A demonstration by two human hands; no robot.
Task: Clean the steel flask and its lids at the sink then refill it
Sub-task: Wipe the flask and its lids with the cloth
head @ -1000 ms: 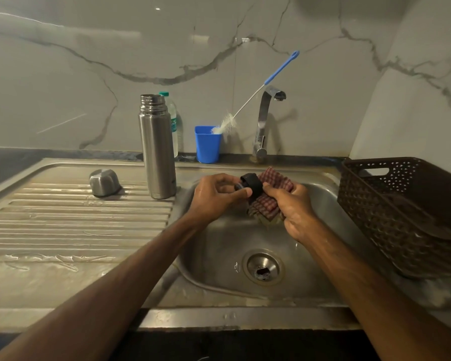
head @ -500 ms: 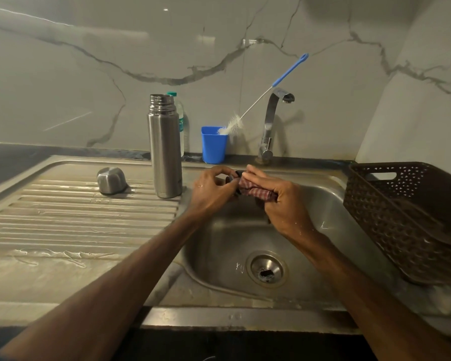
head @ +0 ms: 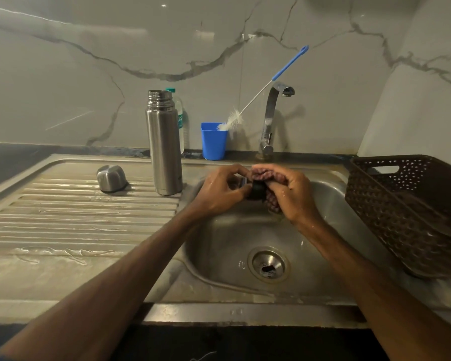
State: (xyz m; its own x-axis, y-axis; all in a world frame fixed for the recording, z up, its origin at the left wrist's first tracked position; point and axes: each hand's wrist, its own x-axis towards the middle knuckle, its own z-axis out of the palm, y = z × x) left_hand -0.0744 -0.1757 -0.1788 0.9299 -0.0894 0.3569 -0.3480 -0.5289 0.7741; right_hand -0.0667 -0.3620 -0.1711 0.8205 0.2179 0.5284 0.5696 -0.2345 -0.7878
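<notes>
The steel flask [head: 164,149] stands upright and uncapped on the drainboard, just left of the sink basin [head: 219,246]. Its steel cup lid [head: 111,178] lies upside down further left on the ribs. Over the basin my left hand [head: 220,190] grips the black inner lid [head: 257,188] by its left end. My right hand [head: 288,190] holds a checked red cloth [head: 271,201] wrapped against the lid's right side. Most of the lid is hidden between the hands.
A blue cup [head: 213,140] with a blue-handled bottle brush [head: 266,89] stands behind the sink, beside the tap [head: 271,118]. A plastic water bottle [head: 180,121] stands behind the flask. A brown perforated basket [head: 406,207] sits at the right. The drain [head: 268,264] is open.
The hands have turned the black lid against the cloth; the lid shows again between them after being covered half a second ago. The flask and cup lid have not moved.
</notes>
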